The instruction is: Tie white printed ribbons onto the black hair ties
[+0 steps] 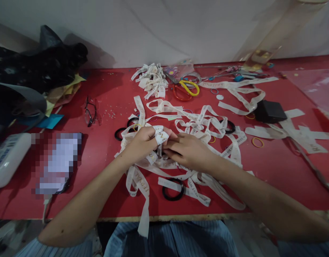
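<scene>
Both hands meet over a tangle of printed white ribbon [201,117] in the middle of the red table. My left hand [147,140] is closed on a bunched, folded piece of white ribbon [161,135] that sticks up between thumb and fingers. Against it presses my right hand [189,150], its fingers curled in under the bunch; the fingertips are partly hidden, so what they pinch does not show. Beneath the hands a black ring [173,189] lies under a ribbon strip, and one ribbon end [144,217] hangs over the table's front edge.
Behind lie a pile of ribbon bows [153,79] and scissors [189,88] with red and yellow handles. At left are glasses [91,111], a phone [58,164] on a cable and a white box [10,159]. A black block [270,111] sits on ribbon at right.
</scene>
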The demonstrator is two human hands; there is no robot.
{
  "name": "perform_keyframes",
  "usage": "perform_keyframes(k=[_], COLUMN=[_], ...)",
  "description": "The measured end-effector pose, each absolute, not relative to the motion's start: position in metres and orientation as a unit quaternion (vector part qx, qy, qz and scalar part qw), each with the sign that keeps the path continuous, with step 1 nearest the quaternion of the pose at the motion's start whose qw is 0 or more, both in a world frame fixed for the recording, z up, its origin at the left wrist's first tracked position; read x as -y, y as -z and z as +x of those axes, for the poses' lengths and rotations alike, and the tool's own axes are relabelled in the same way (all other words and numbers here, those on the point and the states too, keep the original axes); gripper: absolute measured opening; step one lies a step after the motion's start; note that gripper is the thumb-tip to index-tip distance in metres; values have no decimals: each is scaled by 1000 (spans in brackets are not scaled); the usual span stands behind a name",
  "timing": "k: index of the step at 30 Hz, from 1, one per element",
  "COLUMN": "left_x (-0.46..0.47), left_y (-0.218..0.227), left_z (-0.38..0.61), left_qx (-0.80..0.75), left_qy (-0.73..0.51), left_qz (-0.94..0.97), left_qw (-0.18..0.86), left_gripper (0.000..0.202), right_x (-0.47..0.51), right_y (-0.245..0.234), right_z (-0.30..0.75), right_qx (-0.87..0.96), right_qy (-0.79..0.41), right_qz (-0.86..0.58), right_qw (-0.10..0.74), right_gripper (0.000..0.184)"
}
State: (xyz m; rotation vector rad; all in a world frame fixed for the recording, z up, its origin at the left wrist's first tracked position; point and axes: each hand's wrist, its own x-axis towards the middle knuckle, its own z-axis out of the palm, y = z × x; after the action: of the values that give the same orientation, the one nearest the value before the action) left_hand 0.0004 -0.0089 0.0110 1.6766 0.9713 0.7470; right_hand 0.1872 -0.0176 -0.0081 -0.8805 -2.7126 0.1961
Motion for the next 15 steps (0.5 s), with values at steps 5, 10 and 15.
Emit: perform_keyframes(k=[5,10,15], left_x=[9,9,9], left_y=[-10,-10,-11], left_z=[0,-1,-1], left_qx=[-404,-403,-412], left_qy=[-306,-306,-297], left_qz=[694,693,698], left_qw=[511,513,504], left_gripper=[26,26,27], right_x=[17,17,17], right_y=[8,9,8], right_z=[187,187,187], right_qx=[940,940,939], right_qy=[-70,-77,-72], right_qz=[-303,-307,-310], right_qw=[143,131,131], right_gripper=[21,21,21])
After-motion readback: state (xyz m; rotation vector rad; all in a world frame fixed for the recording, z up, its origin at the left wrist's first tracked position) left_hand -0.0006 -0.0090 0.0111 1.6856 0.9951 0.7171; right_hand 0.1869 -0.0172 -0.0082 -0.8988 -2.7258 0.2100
